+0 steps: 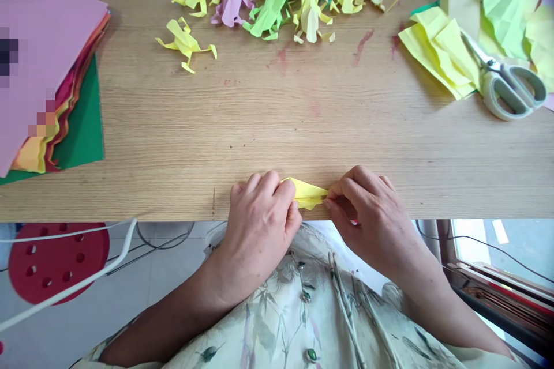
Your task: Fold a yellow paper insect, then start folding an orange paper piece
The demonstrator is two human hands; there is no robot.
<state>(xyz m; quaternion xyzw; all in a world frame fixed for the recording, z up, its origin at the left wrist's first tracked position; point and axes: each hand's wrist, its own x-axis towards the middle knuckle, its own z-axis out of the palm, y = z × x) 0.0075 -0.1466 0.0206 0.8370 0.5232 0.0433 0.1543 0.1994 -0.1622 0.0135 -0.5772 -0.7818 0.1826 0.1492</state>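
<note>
Pinching yellow paper (308, 189), left hand (262, 219) and right hand (370, 207) sit near the table edge (173, 214). Wood (303, 109) stretches to paper figures (273, 3); floor tiles (167, 271) lie below.

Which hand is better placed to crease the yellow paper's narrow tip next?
Likely the right hand: it pinches the yellow paper near that tip, while the left hand holds the wider part.

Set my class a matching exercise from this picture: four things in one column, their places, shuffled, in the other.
Column one
1. scissors
2. red stool
3. large purple sheet
4. folded yellow paper

Column two
A. on top of the stack, left
B. held by left hand and right hand
C. below tabletop level
D. lying on loose papers, right

Pairs: 1-D; 2-C; 3-A; 4-B
</note>
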